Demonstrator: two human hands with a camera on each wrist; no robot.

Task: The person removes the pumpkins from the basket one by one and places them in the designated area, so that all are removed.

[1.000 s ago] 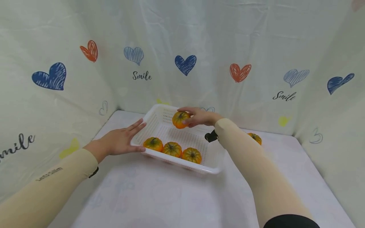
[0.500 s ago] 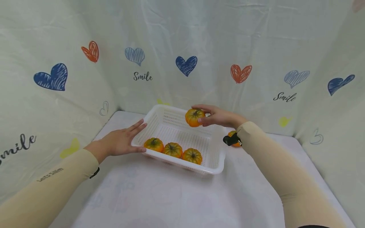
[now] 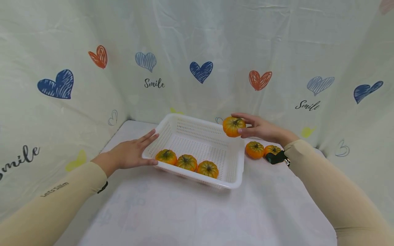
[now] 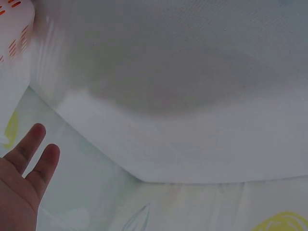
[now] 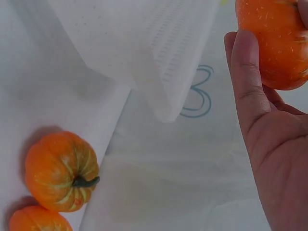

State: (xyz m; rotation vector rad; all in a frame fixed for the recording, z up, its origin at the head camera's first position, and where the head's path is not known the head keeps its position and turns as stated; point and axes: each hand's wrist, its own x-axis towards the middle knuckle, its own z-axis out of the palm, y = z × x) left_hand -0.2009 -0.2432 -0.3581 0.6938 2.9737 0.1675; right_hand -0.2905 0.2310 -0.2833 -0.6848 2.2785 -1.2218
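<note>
Your right hand [image 3: 261, 128] has the pumpkin [image 3: 233, 127] between thumb and fingers, thumb on the near side, fingers over the far side, parted only to its width. It sits in those fingertips, up off the table [image 3: 215, 215], by the far right corner of the basket [image 3: 197, 147].

Risk here: the hold is fingertip-deep on a smooth, round skin, so a loose pinch could let it roll out, likely onto the basket rim below your fingers. Lowering carelessly could also knock the two pumpkins [image 3: 254, 150] under your right palm, outside the basket.

Your left hand [image 3: 129, 153] lies spread at the basket's left end, fingers nearly straight, gripping nothing; a hard push there might skid the basket and jostle the three pumpkins [image 3: 186, 163] right of your left thumb.

Stem end points up; the broad girth, its longest axis, runs roughly level across your fingertips. The right wrist view crops the pumpkin, so its exact lean is uncertain.
</note>
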